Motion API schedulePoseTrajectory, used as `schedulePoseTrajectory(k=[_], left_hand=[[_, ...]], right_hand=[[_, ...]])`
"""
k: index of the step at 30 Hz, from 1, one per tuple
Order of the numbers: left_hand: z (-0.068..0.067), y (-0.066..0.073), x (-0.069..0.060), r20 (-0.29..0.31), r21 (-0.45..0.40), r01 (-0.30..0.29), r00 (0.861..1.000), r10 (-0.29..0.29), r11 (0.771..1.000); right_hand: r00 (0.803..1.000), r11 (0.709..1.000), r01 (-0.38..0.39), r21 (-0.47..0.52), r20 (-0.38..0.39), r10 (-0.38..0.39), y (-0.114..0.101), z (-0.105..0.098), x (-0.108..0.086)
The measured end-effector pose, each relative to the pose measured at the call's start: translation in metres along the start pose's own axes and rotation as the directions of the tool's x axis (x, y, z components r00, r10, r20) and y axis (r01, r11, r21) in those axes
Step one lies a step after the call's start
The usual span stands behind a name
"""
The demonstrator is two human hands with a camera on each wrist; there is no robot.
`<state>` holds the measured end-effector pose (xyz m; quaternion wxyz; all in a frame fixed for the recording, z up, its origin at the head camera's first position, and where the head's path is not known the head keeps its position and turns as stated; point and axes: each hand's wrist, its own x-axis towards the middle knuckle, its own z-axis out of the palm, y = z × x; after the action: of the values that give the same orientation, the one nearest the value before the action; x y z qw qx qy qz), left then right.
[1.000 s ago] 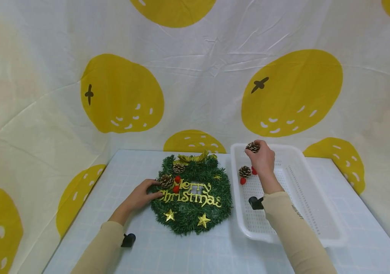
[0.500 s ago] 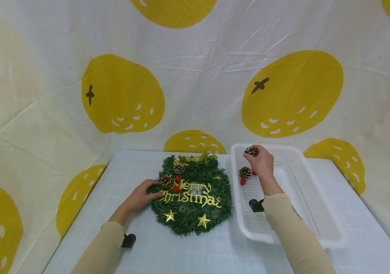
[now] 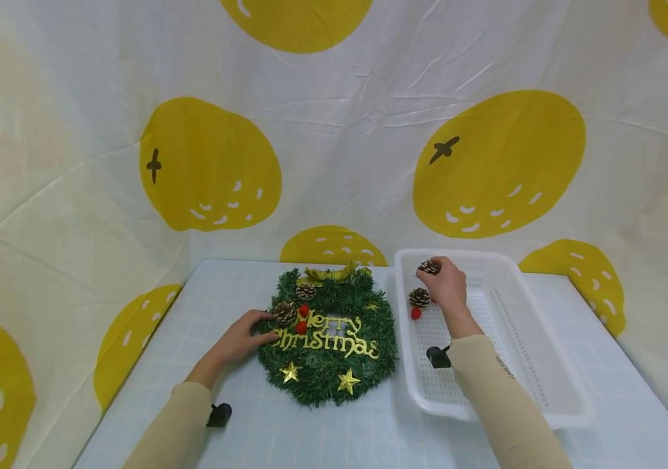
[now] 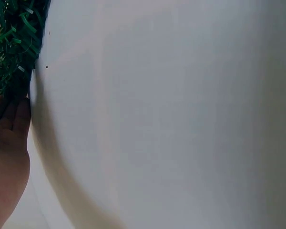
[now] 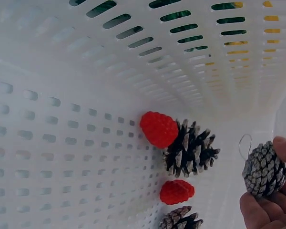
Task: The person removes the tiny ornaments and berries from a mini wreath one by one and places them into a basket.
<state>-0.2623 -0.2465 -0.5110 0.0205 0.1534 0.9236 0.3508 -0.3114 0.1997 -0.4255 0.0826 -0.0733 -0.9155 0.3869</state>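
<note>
My right hand (image 3: pixel 448 283) pinches a pine cone (image 5: pixel 264 169) between thumb and fingers at the far left part of the white basket (image 3: pixel 545 365). A thin wire loop (image 5: pixel 244 143) sticks out of that cone. Below it in the basket lie another pine cone (image 3: pixel 419 298) and red berries (image 5: pixel 158 130), one mostly hidden by the hand in the head view. My left hand (image 3: pixel 241 337) grips the left edge of a green Christmas wreath (image 3: pixel 316 374), thumb on top and several fingers tucked against its side. A pine cone (image 3: pixel 284 312) on the wreath is beside its fingertips.
Gold "Merry Christmas" lettering (image 3: pixel 325 342), gold stars (image 3: pixel 348 382), red berries (image 3: pixel 301 327) and a gold bow (image 3: pixel 331 273) decorate the wreath. The basket's raised rim stands just right of it on the pale tablecloth (image 3: pixel 287 436). A patterned curtain (image 3: pixel 346 163) hangs behind.
My right hand has come down and slightly nearer with the pine cone, lower over the basket's far left part. The left hand keeps its place on the wreath.
</note>
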Motion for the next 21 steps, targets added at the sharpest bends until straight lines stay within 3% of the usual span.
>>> schedulePoseTrajectory(k=[21], left_hand=[[0.0001,0.0016,-0.0003,0.006,-0.007,0.008,1.0,-0.008,1.0]], right_hand=[[0.999,0.998,0.052,-0.024,0.011,-0.052,-0.0018,-0.001,0.0009]])
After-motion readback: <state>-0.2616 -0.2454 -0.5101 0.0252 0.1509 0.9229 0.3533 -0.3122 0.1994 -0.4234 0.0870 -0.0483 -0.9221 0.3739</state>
